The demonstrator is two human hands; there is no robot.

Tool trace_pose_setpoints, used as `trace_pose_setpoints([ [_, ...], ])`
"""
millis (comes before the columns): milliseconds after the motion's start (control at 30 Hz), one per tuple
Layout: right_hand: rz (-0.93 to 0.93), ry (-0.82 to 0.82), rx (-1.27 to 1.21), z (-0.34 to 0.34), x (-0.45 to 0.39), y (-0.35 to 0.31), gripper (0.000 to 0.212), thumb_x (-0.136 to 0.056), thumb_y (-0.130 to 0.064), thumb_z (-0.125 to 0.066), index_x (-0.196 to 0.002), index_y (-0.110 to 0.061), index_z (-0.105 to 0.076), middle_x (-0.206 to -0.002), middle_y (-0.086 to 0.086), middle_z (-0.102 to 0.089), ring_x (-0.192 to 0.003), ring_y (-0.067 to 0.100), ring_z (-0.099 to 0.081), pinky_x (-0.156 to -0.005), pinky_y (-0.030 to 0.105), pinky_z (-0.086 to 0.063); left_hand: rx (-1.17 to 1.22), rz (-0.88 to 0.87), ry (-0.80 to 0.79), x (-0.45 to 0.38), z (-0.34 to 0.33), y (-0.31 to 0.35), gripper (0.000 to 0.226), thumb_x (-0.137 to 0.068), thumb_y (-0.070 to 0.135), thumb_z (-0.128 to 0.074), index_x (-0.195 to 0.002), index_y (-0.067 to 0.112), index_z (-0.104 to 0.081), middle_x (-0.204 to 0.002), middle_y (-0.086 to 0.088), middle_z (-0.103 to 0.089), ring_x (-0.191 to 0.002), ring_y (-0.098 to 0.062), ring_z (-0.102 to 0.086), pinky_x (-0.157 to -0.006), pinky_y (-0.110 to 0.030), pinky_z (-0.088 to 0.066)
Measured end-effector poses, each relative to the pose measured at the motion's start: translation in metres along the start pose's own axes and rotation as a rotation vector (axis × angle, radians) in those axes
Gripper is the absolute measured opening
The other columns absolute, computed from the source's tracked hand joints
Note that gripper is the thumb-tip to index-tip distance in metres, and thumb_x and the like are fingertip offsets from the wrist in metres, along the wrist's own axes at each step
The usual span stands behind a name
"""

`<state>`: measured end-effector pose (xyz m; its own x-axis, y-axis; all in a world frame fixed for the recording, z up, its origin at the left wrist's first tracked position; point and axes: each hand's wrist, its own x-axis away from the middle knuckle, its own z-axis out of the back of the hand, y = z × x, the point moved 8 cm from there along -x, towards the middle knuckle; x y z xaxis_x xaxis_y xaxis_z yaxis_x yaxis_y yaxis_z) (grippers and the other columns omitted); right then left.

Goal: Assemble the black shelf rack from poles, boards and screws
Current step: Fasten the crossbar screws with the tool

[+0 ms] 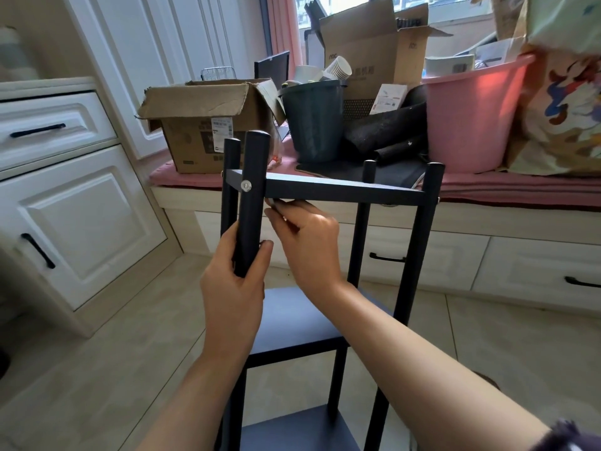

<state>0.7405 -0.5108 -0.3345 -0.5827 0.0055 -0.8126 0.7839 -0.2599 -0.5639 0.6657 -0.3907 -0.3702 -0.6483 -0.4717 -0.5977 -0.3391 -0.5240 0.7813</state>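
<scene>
The black shelf rack (pixel 418 249) stands on the floor in front of me, with a top board (pixel 341 189) and two lower boards (pixel 292 323). My left hand (pixel 232 288) grips a short black pole (pixel 252 196) held upright against the top board's near left corner. A silver screw head (pixel 246 185) shows on this pole at board height. My right hand (pixel 305 236) reaches under the top board's front edge, fingers curled around a small pale thing I cannot make out. Three other poles rise at the remaining corners.
A window bench with a pink cushion (pixel 487 190) runs behind the rack, loaded with cardboard boxes (pixel 208 125), a dark bucket (pixel 313 122) and a pink tub (pixel 471 115). White cabinets with black handles (pixel 74 206) stand at left. Tiled floor (pixel 113 369) surrounds the rack.
</scene>
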Motion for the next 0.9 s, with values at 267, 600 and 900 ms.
trace_pose_setpoints([
  [267, -0.02, 0.0, -0.074, -0.018, -0.002, 0.01, 0.014, -0.092, -0.011, -0.064, -0.088, -0.004, -0.076, -0.069, 0.006, -0.071, -0.05, 0.017, -0.063, -0.058, 0.034, -0.052, 0.039, 0.012, 0.007, -0.004, 0.005, -0.003, 0.024, -0.095, 0.024, -0.065, -0.114, 0.01, -0.063, -0.059, 0.006, -0.047, -0.046, -0.011, -0.047, -0.044, -0.015, -0.038],
  [600, -0.138, -0.052, -0.135, -0.047, -0.002, 0.019, 0.023, -0.098, -0.019, -0.058, -0.085, -0.006, -0.073, -0.064, 0.006, -0.068, -0.06, 0.025, -0.066, -0.063, 0.039, -0.051, 0.032, 0.014, 0.012, -0.009, 0.006, -0.01, 0.02, -0.097, 0.024, -0.065, -0.111, 0.01, -0.062, -0.058, 0.007, -0.048, -0.045, -0.01, -0.047, -0.044, -0.016, -0.038],
  [900, -0.246, -0.233, -0.189, -0.037, 0.009, 0.023, 0.021, -0.1, -0.014, -0.054, -0.093, -0.005, -0.072, -0.075, 0.004, -0.066, -0.059, 0.019, -0.063, -0.062, 0.041, -0.054, 0.037, 0.026, 0.033, -0.012, 0.009, -0.01, 0.024, -0.1, 0.029, -0.058, -0.112, 0.009, -0.062, -0.057, 0.009, -0.051, -0.043, -0.009, -0.047, -0.041, -0.017, -0.038],
])
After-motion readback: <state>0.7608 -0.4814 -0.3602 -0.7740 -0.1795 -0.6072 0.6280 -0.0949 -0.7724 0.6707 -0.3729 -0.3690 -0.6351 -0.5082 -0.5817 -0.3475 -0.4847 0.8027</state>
